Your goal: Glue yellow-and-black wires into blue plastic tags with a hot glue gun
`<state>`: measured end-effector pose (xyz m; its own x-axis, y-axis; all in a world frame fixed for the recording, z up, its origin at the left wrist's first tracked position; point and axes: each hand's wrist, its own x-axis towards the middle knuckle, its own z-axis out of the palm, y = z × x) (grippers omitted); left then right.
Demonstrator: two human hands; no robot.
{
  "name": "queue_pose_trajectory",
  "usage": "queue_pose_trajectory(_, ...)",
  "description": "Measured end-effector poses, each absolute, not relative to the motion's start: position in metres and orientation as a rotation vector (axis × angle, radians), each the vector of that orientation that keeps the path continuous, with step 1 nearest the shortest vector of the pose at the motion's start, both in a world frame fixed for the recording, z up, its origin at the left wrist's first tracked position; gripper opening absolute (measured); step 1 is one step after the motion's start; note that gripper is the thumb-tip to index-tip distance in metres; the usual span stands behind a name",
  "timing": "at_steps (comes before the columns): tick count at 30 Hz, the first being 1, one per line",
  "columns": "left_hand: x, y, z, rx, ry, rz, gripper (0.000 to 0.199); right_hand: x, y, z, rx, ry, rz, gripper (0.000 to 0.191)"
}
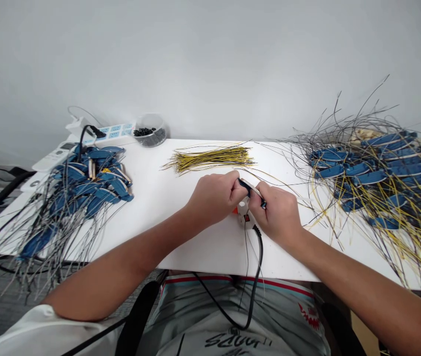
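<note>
My left hand (216, 195) and my right hand (279, 210) are closed on the two ends of one blue curved part (247, 186) with a pale edge. They hold it just above the white table (151, 198), with the fingers covering most of it. Right below the part, between my hands, is a small white device (244, 213) with a dark switch, partly hidden. A thick black cable (259, 257) runs from it over the table's front edge. Two thin wires, one dark and one pale, hang down beside that cable.
Beyond my hands lies a bundle of yellow and black wires (214, 158). Blue parts with grey and black wires (99, 190) are heaped at left; others with yellow and black wires (369, 176) at right. Behind are a clear tub (151, 132) of small black pieces and a power strip (116, 132).
</note>
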<state>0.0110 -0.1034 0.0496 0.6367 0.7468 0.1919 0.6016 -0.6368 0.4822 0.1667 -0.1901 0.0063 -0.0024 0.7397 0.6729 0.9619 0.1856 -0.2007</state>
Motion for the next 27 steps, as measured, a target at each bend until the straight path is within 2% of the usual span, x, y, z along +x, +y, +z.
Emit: queue_pose_trajectory(27,0.0030,-0.0970,0.0514,2.723,0.910,0.577,0.030,0.1704,-0.1904,0.0067,-1.612,-1.765,-0.350,0.025)
